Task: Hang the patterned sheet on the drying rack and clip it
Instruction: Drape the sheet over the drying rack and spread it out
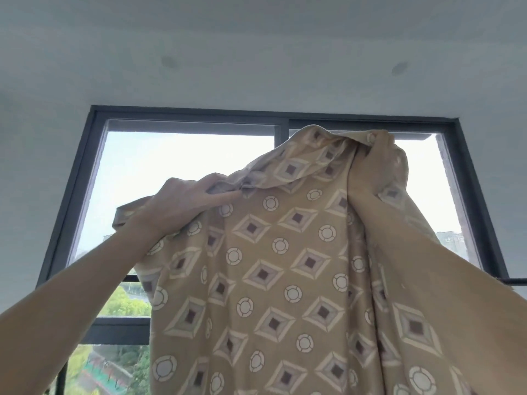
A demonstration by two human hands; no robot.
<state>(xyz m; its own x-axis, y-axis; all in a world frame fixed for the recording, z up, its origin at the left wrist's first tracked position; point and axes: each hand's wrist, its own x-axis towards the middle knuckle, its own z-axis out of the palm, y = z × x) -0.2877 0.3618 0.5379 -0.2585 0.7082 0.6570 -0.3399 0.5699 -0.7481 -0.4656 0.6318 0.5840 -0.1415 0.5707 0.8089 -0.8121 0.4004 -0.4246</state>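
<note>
Your left hand is raised and closed on the patterned sheet, its fingers pinching a gathered fold of the top edge. Your right hand is higher up and across from it, its fingers curled tightly round a bunched handful of the same edge. The tan cloth, printed with diamonds and rings, stretches in a slope between your two hands and hangs straight down below them, out of the bottom of the view. A loose corner flops out just beyond your left wrist, and another part drapes over the outer side of your right forearm. Behind both hands is a dark-framed window. Well below your right hand, beside the forearm, a thin dark rod shows; whether the sheet touches it cannot be told.
</note>
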